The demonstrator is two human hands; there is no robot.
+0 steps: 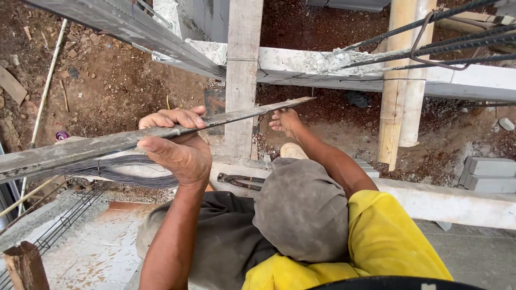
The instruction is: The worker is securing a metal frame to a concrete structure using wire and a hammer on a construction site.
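Place: a building site, outdoors, seen from high up.
Ground: bare red-brown soil with stones and scraps.
Structure: concrete beam with steel reinforcement bars coming out of it.
Supports: wooden posts under the beam.
Materials: grey concrete blocks, a coil of tying wire, pincers.

Pliers on concrete ledge, wire coil to their left. Wood post upright w/ 2 bamboo poles further right. Rebar top right. Grey blocks at right edge.
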